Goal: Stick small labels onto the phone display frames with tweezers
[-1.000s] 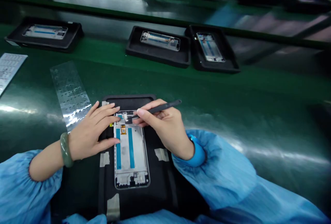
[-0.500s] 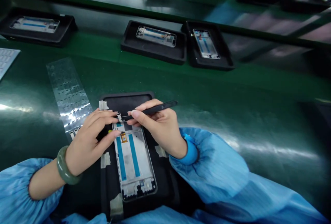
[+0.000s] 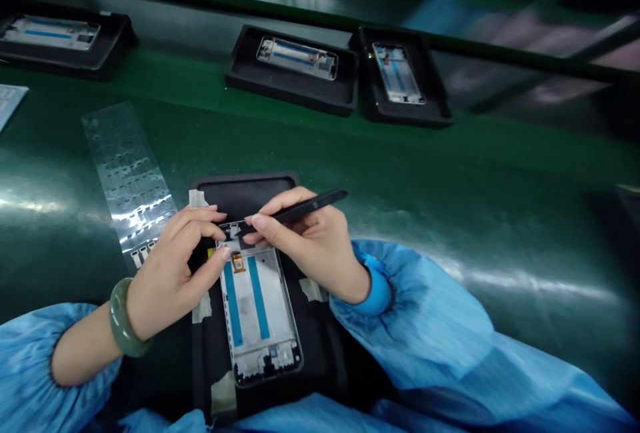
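A phone screen frame (image 3: 259, 313) with a silver rim, white back and two blue strips lies on a black mat (image 3: 245, 192). It has a small orange-gold flex part (image 3: 239, 262) near its upper end. My right hand (image 3: 305, 240) pinches black tweezers (image 3: 313, 206), whose tip sits at the frame's top end, partly hidden by my fingers. A tiny metal piece there is hard to make out. My left hand (image 3: 177, 273) holds the frame's upper end between thumb and fingers. A green bangle (image 3: 123, 318) circles that wrist.
A clear sheet of small parts (image 3: 129, 180) lies left of the mat on the green belt (image 3: 450, 173). Black trays holding phone frames (image 3: 295, 66) stand farther along it. A white sheet (image 3: 7, 103) lies at the left edge. Blue sleeves fill the bottom.
The view has drifted slightly up the belt. My left hand has moved up onto the frame's top end, and the tweezers tip has come down to it from just above.
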{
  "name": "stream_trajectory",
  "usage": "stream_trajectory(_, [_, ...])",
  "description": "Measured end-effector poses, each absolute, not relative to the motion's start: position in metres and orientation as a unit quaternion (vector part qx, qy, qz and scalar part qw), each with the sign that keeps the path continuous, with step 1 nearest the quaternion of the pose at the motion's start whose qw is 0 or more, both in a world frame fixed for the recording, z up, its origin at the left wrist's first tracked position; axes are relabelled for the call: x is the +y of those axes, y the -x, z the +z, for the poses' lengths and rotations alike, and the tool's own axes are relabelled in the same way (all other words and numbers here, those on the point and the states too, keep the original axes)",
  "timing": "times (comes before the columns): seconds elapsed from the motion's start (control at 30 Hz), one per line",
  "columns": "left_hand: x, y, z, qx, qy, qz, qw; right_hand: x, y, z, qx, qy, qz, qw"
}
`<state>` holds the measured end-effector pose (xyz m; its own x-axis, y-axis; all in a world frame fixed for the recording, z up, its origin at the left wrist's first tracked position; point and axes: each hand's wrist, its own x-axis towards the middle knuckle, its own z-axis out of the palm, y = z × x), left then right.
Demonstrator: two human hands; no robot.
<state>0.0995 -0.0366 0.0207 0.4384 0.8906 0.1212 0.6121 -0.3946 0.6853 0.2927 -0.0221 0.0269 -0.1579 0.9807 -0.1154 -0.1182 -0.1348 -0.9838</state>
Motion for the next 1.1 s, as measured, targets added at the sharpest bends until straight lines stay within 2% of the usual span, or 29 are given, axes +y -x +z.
stream_trajectory(0.2, [-0.037, -0.095, 0.01, 0.412, -0.857, 0.223, 0.213, -0.01, -0.297, 0.019, -0.509, 0.466, 0.589, 0.421])
stream_trajectory(0.43, [-0.038, -0.096, 0.011, 0.41, -0.863, 0.215, 0.202, -0.008, -0.301, 0.019, -0.571, 0.468, 0.567, 0.365])
stream_trajectory(0.77, [-0.039, -0.096, 0.012, 0.405, -0.868, 0.216, 0.19, -0.009, -0.3, 0.018, -0.576, 0.466, 0.556, 0.376])
stream_trajectory(1.1, [-0.038, -0.096, 0.011, 0.39, -0.882, 0.204, 0.167, -0.009, -0.302, 0.016, -0.627, 0.478, 0.505, 0.351])
